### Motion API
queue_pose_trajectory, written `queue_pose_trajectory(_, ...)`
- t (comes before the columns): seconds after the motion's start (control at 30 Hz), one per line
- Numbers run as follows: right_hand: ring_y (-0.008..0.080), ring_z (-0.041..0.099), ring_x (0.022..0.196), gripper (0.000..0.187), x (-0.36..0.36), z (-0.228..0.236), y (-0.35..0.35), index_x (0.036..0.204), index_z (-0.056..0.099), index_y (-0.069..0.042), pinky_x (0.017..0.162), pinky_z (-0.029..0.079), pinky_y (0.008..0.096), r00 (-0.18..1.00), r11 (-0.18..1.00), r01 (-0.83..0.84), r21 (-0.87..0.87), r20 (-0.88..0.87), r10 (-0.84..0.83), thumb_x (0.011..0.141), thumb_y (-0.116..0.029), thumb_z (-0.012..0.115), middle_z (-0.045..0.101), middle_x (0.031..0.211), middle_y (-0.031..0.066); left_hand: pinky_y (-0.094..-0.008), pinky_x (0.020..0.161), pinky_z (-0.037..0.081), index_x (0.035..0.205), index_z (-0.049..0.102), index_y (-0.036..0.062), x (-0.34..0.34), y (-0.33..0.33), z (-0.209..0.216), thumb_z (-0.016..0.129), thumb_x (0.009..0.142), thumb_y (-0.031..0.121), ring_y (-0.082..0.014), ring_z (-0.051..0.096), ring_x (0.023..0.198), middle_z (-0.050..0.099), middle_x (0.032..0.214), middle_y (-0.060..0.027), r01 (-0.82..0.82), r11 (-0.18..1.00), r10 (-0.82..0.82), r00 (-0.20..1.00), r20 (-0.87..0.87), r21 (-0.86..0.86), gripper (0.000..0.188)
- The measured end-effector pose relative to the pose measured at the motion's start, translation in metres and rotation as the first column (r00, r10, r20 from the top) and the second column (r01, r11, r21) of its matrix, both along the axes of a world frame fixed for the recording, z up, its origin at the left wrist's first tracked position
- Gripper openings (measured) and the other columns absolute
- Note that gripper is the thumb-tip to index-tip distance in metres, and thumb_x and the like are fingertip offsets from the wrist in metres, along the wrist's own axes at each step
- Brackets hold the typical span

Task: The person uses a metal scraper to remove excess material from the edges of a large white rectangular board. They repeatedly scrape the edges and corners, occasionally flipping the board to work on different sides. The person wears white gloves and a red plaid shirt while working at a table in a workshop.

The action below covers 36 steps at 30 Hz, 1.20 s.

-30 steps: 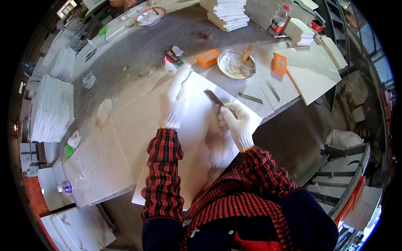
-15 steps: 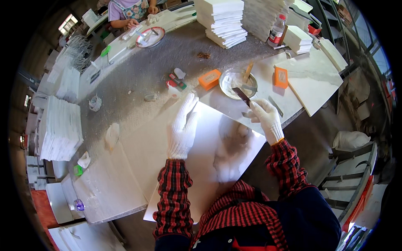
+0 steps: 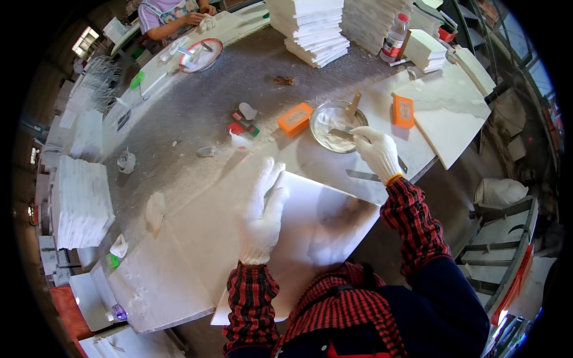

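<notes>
A white stone slab (image 3: 304,250) with grey-brown veining lies at an angle in front of me. My left hand (image 3: 260,224), in a white knitted glove, is open on the slab, its fingers stretched toward the far edge. My right hand (image 3: 378,152), gloved alike, grips a thin flat scraper blade (image 3: 341,133) between thumb and fingers. The blade's end reaches into a round metal bowl (image 3: 317,141) of white paste (image 3: 328,122). A wooden-handled tool (image 3: 354,102) also stands in the bowl. Another flat blade (image 3: 362,175) lies on the table near my right wrist.
Orange boxes (image 3: 295,119) (image 3: 403,112) flank the bowl. Stacked white slabs (image 3: 313,30) stand at the back, with more slabs (image 3: 83,203) at left. A bottle with a red cap (image 3: 394,39) is at far right. Across the table, another person (image 3: 173,21) works near a plate (image 3: 202,56).
My right hand has brought the scraper blade from the bowl's near edge into the paste. My left hand and the slab sit slightly lower in view.
</notes>
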State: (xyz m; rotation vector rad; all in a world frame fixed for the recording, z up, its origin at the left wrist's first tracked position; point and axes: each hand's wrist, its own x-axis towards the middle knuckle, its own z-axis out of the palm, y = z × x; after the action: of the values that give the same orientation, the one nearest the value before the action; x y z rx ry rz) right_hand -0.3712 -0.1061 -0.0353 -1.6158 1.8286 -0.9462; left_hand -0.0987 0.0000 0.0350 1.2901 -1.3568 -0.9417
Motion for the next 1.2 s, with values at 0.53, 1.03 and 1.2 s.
queue_pose_trajectory(0.53, 0.0288, 0.071, 0.073, 0.025, 0.003, -0.008, -0.033, 0.104, 0.078, -0.011, 0.067, 0.055, 0.0388, 0.998, 0.992, -0.066, 0.11, -0.009, 0.067, 0.089, -0.022, 0.061, 0.074, 0.083, 0.011, -0.0316, 0.102, 0.051, 0.147, 0.049, -0.0036, 0.001, 0.0, 0.001, 0.061, 0.097, -0.002, -0.0195, 0.062, 0.126, 0.065, 0.137, -0.0165, -0.012, 1.0, 0.012, 0.996, -0.091, 0.001, 0.052)
queue_pose_trajectory(1.03, 0.0035, 0.046, 0.057, 0.03, 0.044, 0.115, 0.074, 0.12, 0.068, 0.002, 0.049, 0.035, 0.0202, 0.759, 0.936, -0.236, 0.261, 0.651, 0.009, 0.098, -0.018, 0.062, 0.057, 0.075, -0.0003, -0.0328, 0.109, 0.046, 0.15, 0.045, -0.0029, 0.012, -0.001, 0.002, 0.062, 0.096, -0.003, -0.0197, 0.057, 0.132, 0.059, 0.145, -0.0161, 0.128, 0.986, -0.101, 0.969, -0.224, 0.11, 0.057)
queue_pose_trajectory(1.2, 0.0044, 0.047, 0.056, 0.027, 0.052, 0.126, 0.084, 0.118, 0.069, 0.003, 0.048, 0.035, 0.0212, 0.745, 0.936, -0.255, 0.243, 0.666, 0.03, 0.098, -0.014, 0.062, 0.058, 0.075, 0.0016, -0.0321, 0.109, 0.046, 0.151, 0.043, -0.0039, 0.011, 0.0, 0.003, 0.061, 0.097, -0.004, -0.0199, 0.057, 0.131, 0.058, 0.145, -0.0167, 0.145, 0.985, -0.116, 0.96, -0.254, 0.097, 0.057)
